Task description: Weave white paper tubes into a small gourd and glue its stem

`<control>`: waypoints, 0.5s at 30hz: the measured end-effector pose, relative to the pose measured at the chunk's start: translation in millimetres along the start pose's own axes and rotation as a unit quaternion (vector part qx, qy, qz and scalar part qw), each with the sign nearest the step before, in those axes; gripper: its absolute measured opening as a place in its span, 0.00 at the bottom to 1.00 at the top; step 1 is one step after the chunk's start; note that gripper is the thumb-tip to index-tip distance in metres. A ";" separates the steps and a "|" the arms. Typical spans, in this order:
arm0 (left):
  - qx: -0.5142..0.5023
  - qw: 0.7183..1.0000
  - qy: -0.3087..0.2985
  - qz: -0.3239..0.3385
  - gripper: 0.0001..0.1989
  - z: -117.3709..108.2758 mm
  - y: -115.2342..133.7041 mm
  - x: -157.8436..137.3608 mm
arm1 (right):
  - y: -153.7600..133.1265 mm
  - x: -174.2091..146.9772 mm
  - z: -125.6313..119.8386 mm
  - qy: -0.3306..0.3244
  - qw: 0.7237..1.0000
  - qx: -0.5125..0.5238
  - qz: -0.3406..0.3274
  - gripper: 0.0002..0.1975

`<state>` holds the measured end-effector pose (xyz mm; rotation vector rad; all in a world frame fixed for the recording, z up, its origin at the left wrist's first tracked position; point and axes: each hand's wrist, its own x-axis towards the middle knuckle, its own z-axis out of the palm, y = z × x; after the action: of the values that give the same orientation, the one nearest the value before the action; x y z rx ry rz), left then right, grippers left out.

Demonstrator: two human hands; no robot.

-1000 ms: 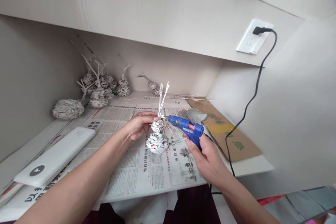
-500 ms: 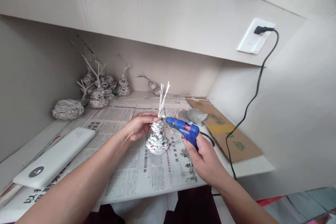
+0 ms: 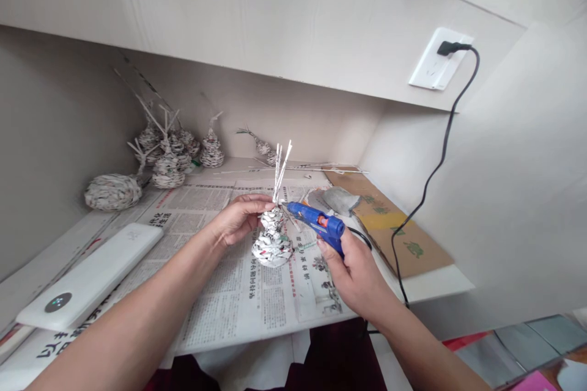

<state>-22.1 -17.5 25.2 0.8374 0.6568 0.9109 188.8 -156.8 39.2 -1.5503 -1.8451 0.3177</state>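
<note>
Left hand (image 3: 242,220) pinches the woven-paper gourd (image 3: 272,248) by its stem (image 3: 276,190) over newspaper (image 3: 220,299); the right hand (image 3: 355,272) clasps a blue glue gun (image 3: 318,222). Its nozzle (image 3: 283,205) (nearer than a second ago) sits at the stem, probably within gluing reach.

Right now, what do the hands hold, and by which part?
The left hand holds the woven gourd shape by its top, at the base of the strips; the right hand holds the blue glue gun by its handle.
</note>
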 end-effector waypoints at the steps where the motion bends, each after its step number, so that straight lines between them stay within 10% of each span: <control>1: 0.000 1.000 0.000 -0.001 0.06 0.3 0.2 -0.3 | 0.8 -0.3 0.2 0.002 1.000 -0.005 0.000 0.17; 15: -0.006 1.000 0.003 0.003 0.07 -0.1 0.7 -0.1 | 8.6 -0.9 1.0 0.059 0.998 -0.019 -0.012 0.17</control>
<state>-22.6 -17.4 25.7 0.8267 0.6539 0.9228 194.8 -155.2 33.1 -1.5378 -1.7851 0.1780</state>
